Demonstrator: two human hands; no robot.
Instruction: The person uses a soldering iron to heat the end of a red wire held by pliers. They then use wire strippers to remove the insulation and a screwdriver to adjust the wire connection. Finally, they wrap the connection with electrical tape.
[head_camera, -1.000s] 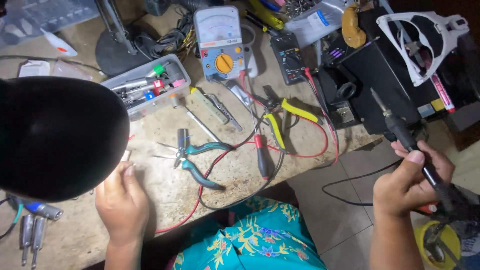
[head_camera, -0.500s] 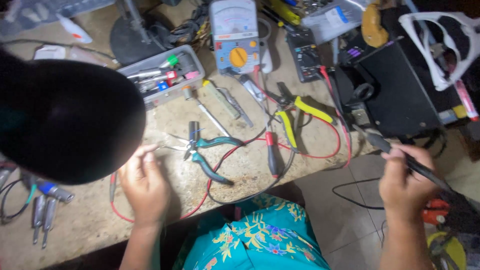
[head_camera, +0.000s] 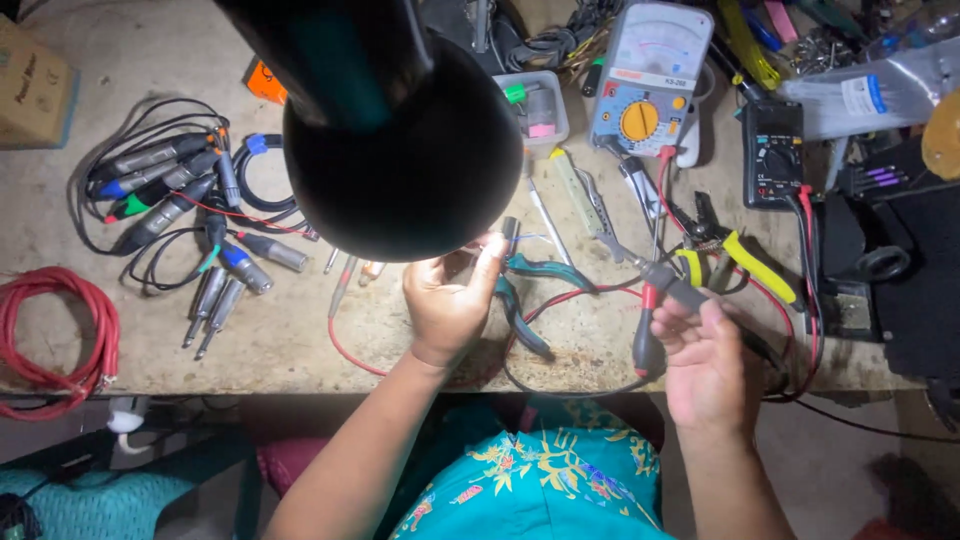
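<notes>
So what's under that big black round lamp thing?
The black lamp shade covers part of the workbench. Below its edge show the left hand's fingers pinching a small plug. Whatever lies directly beneath is hidden.

The one camera sits on my head and looks almost straight down at the desk (head_camera: 150, 330) from close above. My lap fills the bottom edge, the desk's far side the top. A black lamp (head_camera: 400, 130) hangs between camera and desk, hiding the upper middle. My hands (head_camera: 450, 300) reach in from below.
</notes>
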